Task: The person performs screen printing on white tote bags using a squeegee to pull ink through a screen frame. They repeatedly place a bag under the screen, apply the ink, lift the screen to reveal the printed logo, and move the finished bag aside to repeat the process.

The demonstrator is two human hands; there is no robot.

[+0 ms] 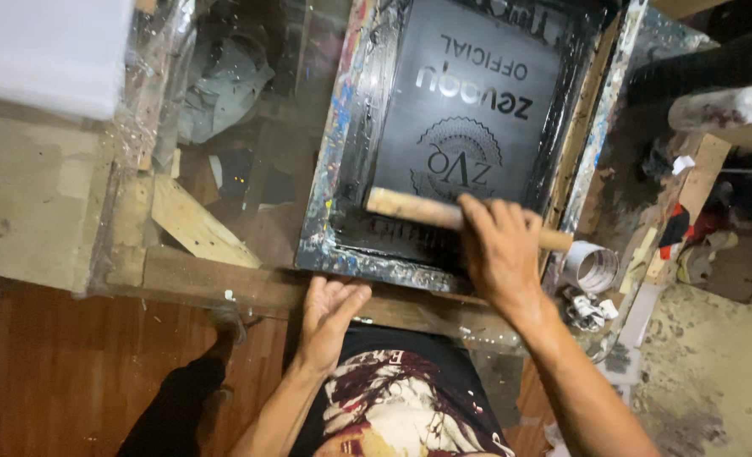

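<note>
**Hand Positions at the Printing Screen**

The right hand [499, 250] is closed over the wooden handle of a squeegee [418, 210], fingers wrapped across its top. The squeegee lies crosswise inside the printing screen [469, 93], near the frame's edge closest to the person, resting on the dark, ink-coated mesh.

The left hand [329, 309] grasps nothing; it lies flat, fingers extended, pressed against the near rail of the screen frame [334, 186] where the rail meets the wooden bench edge [215, 279].

The frame is streaked with black ink and specks of other colours. A pale stencil design shows in the mesh beyond the squeegee.

To the right of the frame stands a small white tub [594, 267]. Left of it, a wooden slat [194, 224] lies at an angle.
</note>
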